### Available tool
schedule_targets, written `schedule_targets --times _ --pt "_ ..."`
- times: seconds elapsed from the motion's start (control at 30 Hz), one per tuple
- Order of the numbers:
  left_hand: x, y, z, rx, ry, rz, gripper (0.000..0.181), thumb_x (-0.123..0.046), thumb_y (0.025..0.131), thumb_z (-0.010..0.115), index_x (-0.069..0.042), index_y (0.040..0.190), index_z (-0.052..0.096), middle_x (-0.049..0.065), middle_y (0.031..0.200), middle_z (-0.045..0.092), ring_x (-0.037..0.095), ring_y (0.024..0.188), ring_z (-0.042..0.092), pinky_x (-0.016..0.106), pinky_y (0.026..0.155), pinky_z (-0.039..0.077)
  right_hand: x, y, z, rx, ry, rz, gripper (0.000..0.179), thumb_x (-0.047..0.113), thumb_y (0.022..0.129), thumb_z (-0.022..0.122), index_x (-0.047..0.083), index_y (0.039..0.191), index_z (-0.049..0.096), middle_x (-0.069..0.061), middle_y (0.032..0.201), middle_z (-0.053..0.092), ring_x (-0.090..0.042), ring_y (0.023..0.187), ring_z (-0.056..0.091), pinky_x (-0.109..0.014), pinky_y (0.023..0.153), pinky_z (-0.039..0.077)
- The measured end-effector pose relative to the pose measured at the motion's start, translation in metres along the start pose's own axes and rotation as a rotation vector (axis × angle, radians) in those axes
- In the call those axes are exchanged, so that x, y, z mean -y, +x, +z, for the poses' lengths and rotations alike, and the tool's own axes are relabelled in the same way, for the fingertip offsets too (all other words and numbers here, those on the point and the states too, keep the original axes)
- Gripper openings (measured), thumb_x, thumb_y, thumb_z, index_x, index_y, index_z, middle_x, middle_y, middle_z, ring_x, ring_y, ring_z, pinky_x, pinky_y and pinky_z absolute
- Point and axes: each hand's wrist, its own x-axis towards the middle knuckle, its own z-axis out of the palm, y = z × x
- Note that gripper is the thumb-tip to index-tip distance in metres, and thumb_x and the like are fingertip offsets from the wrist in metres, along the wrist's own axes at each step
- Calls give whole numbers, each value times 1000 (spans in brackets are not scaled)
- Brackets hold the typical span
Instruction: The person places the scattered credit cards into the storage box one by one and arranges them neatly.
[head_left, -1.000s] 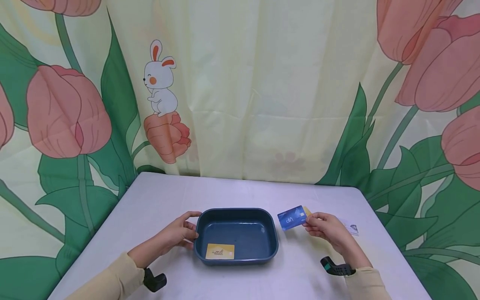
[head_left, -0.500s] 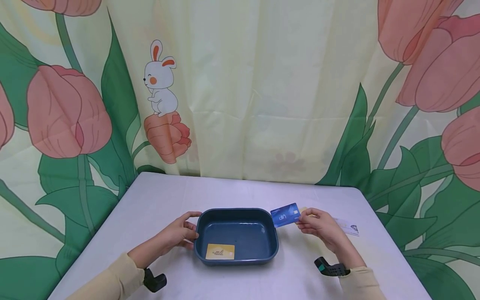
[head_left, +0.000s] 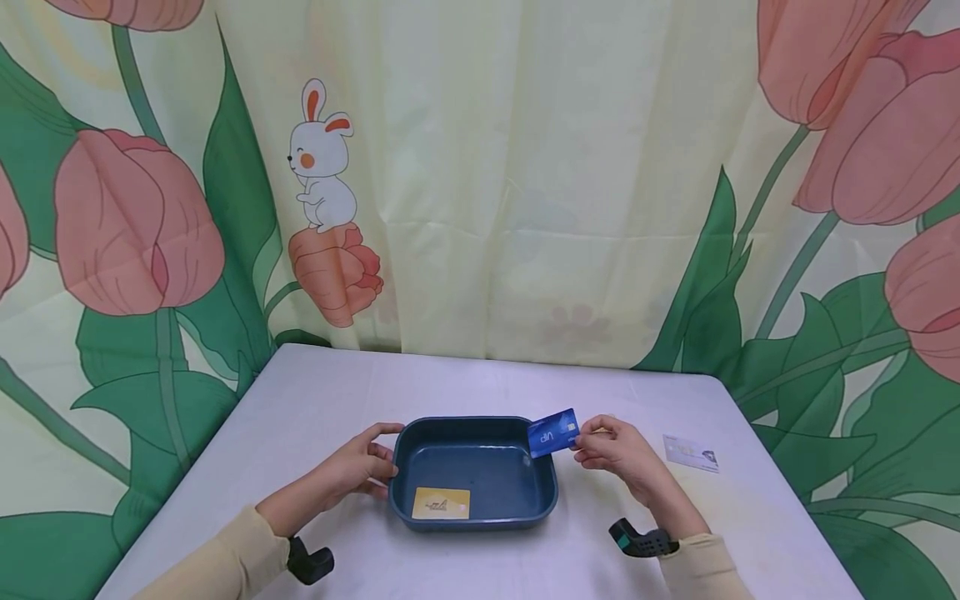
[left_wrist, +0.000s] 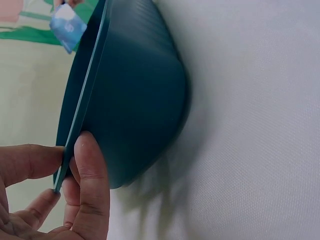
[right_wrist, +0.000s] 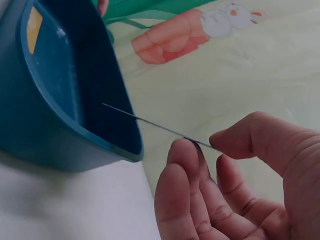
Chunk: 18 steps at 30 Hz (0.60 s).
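A deep blue rectangular basin (head_left: 498, 487) stands on the table, with a yellow card (head_left: 441, 503) lying in its front left corner. My left hand (head_left: 352, 462) pinches the basin's left rim between thumb and fingers, as the left wrist view shows up close. Between thumb and fingertips, my right hand (head_left: 618, 457) holds a blue card (head_left: 551, 433) marked VIP by one end. The card's far end overlaps the basin's back right corner. In the right wrist view this blue card (right_wrist: 155, 124) is seen edge-on, tilted, its tip over the basin's inside.
A pale card (head_left: 690, 452) with a small dark picture lies on the white tabletop (head_left: 360, 383), right of the right hand. Behind the table hangs a curtain (head_left: 517, 208) printed with tulips and a rabbit.
My right hand has moved left with the blue card, from beside the basin to its right rim. The pale card now shows fully. The left hand and basin have stayed put.
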Motion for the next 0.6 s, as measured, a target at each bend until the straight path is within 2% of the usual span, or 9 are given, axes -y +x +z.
schedule_targets --times 0.23,0.33,0.6 --pt "0 1 0 -6 2 4 70 4 88 67 -13 152 45 16 107 58 26 82 67 35 64 62 2 4 17 -30 -109 -32 19 12 96 67 -3 104 60 -20 95 76 -26 80 74 -38 75 64" --pt "1 2 0 -7 1 4 70 4 88 68 -13 152 45 16 106 58 26 82 67 35 64 62 3 4 25 -55 -141 -18 16 11 96 68 -1 103 61 -17 92 76 -26 79 74 -38 74 64" --pt "2 1 1 -15 -6 -8 70 4 88 69 -13 152 45 16 107 58 27 82 67 35 64 61 2 3 38 -73 -153 -17 13 9 94 70 1 101 62 -11 85 75 -26 76 73 -36 71 64"
